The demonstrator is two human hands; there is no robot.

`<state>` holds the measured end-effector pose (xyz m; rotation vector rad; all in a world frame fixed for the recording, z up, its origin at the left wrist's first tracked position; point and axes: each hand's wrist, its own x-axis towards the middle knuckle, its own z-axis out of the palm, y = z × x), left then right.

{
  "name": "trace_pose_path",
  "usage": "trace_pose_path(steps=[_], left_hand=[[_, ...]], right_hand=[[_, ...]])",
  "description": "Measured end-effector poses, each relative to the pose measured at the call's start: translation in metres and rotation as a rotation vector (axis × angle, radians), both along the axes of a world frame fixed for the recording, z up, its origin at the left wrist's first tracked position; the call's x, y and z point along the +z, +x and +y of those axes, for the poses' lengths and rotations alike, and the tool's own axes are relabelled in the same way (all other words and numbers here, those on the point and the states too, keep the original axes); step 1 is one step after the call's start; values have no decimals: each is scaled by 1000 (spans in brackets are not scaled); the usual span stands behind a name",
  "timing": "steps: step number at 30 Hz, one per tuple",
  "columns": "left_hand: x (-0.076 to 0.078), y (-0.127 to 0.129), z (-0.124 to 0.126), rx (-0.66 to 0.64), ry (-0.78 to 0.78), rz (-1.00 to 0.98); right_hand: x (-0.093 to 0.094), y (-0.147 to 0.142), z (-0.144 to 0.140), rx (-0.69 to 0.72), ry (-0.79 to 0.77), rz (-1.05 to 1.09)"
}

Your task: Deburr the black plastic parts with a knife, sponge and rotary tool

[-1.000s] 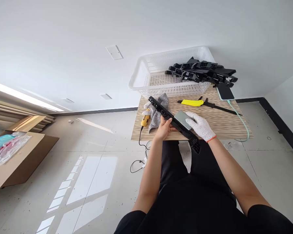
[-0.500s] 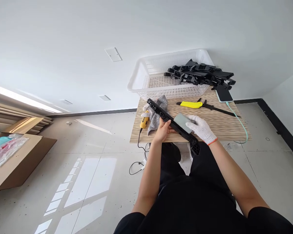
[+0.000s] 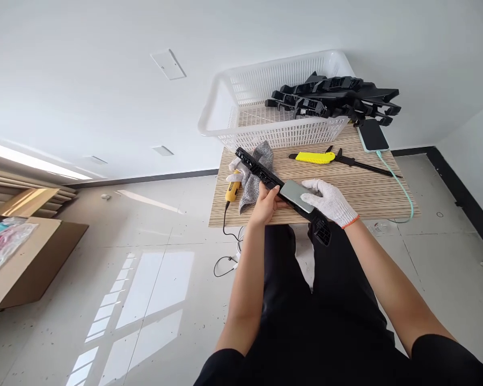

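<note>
left hand (image 3: 265,206) bare, clenched round black plastic strip (image 3: 279,193) | right hand (image 3: 329,202) gloved, pressing grey block (image 3: 297,195) onto it

A makeshift workshop in a bare room. A small wooden table (image 3: 358,187) carries a utility knife (image 3: 312,157) and a basket (image 3: 265,107) of black plastic parts (image 3: 338,99). Cardboard boxes (image 3: 28,262) sit on the tiled floor (image 3: 124,279).

Both hands meet ahead: left (image 3: 265,206) bare, right (image 3: 330,202) gloved.
</note>
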<state>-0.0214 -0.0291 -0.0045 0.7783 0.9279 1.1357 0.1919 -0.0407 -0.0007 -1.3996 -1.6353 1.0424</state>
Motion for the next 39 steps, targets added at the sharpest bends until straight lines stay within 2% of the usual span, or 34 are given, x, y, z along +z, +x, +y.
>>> trace_pose_path(steps=[4, 12, 19, 25, 35, 39], left_hand=[[-2, 0, 1, 18, 22, 14], [-16, 4, 2, 104, 139, 67], [-12, 9, 1, 127, 122, 101], [-13, 7, 1, 136, 169, 120], [-12, 7, 2, 111, 174, 154], [-16, 6, 3, 114, 189, 165]], right_hand=[[-5, 0, 2, -100, 42, 98], [-10, 1, -2, -105, 192, 71], [-5, 0, -6, -102, 104, 126], [-8, 0, -5, -101, 123, 144], [-8, -1, -2, -80, 34, 282], [-11, -2, 0, -71, 46, 312]])
